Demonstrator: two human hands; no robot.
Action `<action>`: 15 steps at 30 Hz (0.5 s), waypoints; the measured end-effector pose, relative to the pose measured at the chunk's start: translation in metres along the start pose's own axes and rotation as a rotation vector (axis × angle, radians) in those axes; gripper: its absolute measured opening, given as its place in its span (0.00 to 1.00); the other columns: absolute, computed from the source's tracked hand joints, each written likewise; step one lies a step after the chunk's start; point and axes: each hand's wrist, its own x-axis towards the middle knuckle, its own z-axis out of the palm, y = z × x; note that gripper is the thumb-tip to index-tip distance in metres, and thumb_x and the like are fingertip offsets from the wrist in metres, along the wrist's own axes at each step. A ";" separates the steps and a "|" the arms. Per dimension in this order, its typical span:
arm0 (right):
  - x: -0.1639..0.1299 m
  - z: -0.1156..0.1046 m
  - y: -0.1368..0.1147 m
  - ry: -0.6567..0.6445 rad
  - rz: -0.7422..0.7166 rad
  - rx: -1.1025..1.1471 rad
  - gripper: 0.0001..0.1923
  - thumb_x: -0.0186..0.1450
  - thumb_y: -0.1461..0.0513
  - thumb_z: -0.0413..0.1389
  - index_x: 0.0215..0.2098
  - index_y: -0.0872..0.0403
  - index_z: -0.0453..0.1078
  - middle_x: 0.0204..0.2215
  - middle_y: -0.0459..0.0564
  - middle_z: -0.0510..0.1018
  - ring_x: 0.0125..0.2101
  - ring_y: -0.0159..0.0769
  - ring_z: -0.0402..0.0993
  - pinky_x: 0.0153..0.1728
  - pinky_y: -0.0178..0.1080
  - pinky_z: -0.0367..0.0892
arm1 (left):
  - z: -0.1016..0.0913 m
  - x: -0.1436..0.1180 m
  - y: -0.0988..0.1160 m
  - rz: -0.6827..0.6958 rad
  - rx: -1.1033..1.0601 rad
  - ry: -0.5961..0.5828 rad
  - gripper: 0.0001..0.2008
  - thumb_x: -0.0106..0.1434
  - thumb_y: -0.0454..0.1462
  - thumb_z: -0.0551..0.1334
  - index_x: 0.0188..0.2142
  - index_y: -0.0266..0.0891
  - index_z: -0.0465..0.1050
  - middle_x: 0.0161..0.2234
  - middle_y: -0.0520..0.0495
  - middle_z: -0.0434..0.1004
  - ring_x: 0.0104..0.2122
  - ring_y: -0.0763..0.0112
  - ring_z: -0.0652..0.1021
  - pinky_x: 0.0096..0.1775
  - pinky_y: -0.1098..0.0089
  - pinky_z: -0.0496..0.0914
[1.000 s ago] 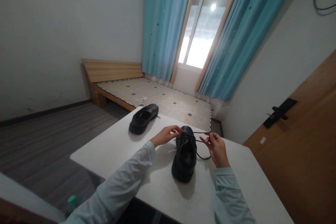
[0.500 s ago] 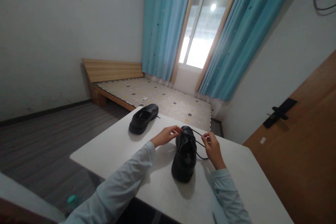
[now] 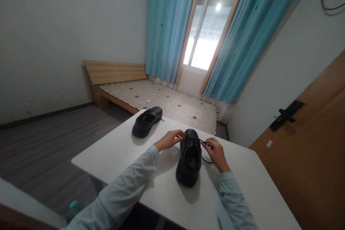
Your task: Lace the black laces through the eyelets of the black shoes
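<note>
Black shoe (image 3: 189, 161) stands mid-frame on the table (image 3: 167, 201). Left hand (image 3: 169, 139) and right hand (image 3: 216, 152) each pinch its lace (image 3: 202, 143) beside the toe. 1 more shoe (image 3: 147, 121) lies upper left.

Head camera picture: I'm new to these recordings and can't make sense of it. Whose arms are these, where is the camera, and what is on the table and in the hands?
The camera sits on a person's head, looking forward and down, so the two sleeved arms are that person's own. On the white table stand two black shoes. The near shoe lies between the hands. The left hand is at its lace area; the right hand pinches its black shoelace. The other shoe sits untouched at the table's far side. Behind are a bed, blue curtains and a window.
</note>
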 end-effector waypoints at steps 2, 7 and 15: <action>0.000 -0.001 0.000 0.041 0.044 0.055 0.11 0.58 0.54 0.55 0.26 0.54 0.70 0.30 0.52 0.72 0.31 0.39 0.70 0.30 0.39 0.66 | 0.000 0.000 -0.001 0.001 0.006 0.003 0.09 0.60 0.33 0.56 0.39 0.36 0.71 0.39 0.46 0.77 0.37 0.71 0.75 0.41 0.70 0.69; 0.001 -0.004 0.006 0.120 0.206 0.226 0.11 0.55 0.54 0.58 0.28 0.55 0.70 0.30 0.52 0.75 0.34 0.41 0.71 0.33 0.40 0.68 | 0.001 0.001 -0.001 -0.007 0.019 0.011 0.09 0.60 0.33 0.56 0.38 0.36 0.72 0.38 0.46 0.77 0.36 0.72 0.75 0.41 0.71 0.69; 0.003 -0.009 0.000 0.194 0.399 0.536 0.10 0.50 0.57 0.61 0.24 0.56 0.71 0.23 0.47 0.75 0.24 0.32 0.71 0.24 0.34 0.67 | 0.003 0.002 -0.004 -0.003 0.039 0.010 0.09 0.60 0.33 0.56 0.39 0.37 0.72 0.38 0.47 0.77 0.36 0.73 0.75 0.40 0.72 0.69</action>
